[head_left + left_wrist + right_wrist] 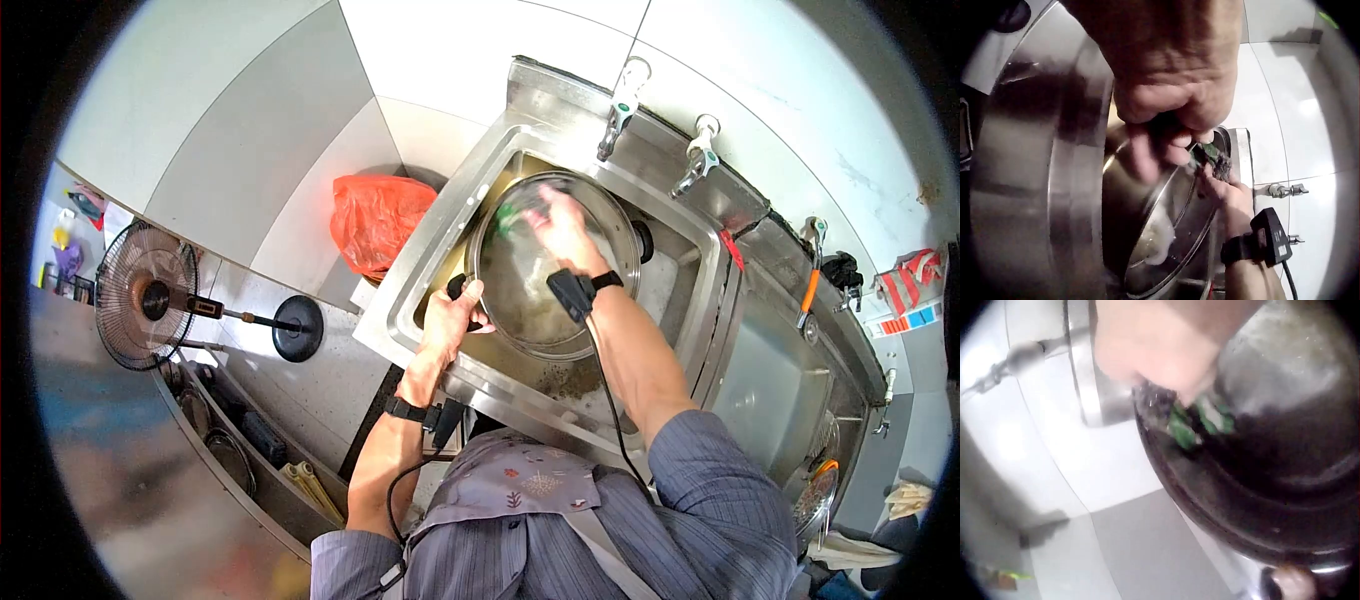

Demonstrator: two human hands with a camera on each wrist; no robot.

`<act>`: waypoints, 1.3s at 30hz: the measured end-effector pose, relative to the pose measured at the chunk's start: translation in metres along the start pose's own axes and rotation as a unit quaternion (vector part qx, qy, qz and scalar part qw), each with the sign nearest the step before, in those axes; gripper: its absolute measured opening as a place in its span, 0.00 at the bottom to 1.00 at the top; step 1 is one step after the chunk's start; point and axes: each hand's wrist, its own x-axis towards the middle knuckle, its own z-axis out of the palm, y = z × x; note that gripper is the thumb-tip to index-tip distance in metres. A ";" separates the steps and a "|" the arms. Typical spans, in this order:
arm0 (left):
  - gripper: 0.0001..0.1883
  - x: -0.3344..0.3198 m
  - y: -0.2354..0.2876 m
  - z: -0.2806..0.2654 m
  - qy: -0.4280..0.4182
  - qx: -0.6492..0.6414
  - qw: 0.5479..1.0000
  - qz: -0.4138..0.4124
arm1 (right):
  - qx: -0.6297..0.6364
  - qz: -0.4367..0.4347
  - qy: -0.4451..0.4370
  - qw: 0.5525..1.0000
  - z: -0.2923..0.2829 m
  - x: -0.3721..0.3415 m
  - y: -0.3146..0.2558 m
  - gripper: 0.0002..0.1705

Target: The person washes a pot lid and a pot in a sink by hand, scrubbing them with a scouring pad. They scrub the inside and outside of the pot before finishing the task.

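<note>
A wide round steel pot with black side handles sits in the left sink basin, with cloudy, soapy liquid inside. My left hand grips the near-left handle, fingers curled around it. My right hand is inside the pot at its far wall, blurred in the head view. It holds a grey steel wool scrubber together with a crumpled green and white piece. In the left wrist view, white foam lies on the pot's inner surface.
The steel sink has a second basin at the right. Taps project from the wall behind. A red plastic bag stands left of the sink; a fan is further left. A strainer lies at the lower right.
</note>
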 end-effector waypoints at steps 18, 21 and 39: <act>0.13 0.005 -0.001 -0.009 -0.017 -0.003 1.000 -0.024 | -0.673 -0.109 -0.410 0.606 -0.038 -0.089 0.048 0.13; 0.14 0.006 -0.005 -0.012 -0.039 -0.010 0.999 -0.006 | -0.715 -0.246 -0.392 0.524 -0.049 -0.054 0.067 0.14; 0.15 0.008 -0.013 0.004 -0.002 0.005 1.000 -0.029 | -0.917 0.204 -0.299 0.166 -0.182 -0.049 0.001 0.23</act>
